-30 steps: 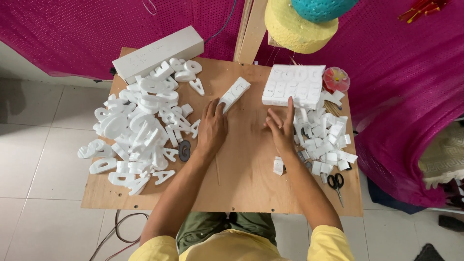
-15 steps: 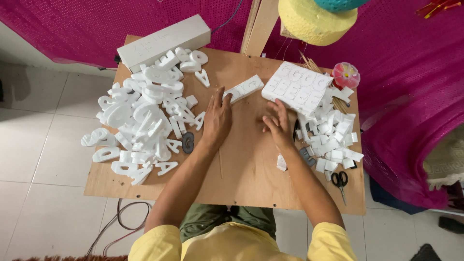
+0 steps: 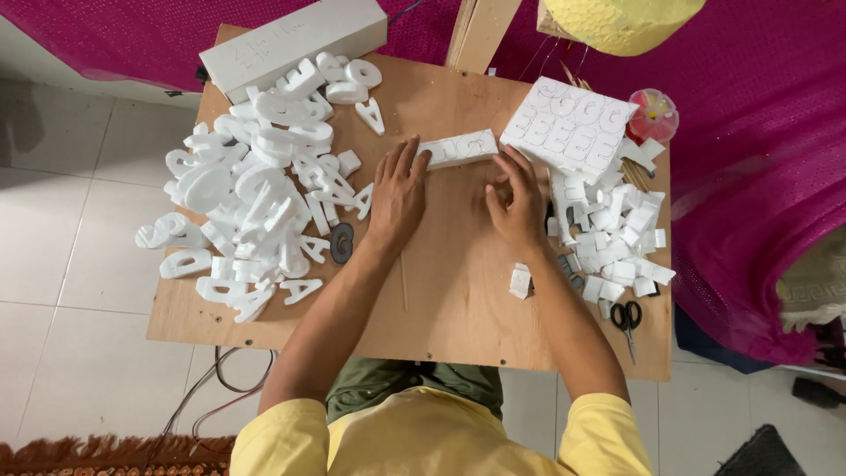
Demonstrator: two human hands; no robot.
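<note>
The small white rectangular foam block (image 3: 456, 148) lies flat on the brown wooden board table (image 3: 441, 291). The left hand (image 3: 398, 196) rests beside it with open, spread fingers, fingertips touching its end; the right hand (image 3: 518, 203), fingers loosely curled, holds nothing, steadying near the other end

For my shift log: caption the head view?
Both hands rest on a wooden board, fingertips at a white foam strip.

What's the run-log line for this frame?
left hand: flat on wooden board | right hand: fingertips at white rectangular foam strip | strip: lying flat
</note>
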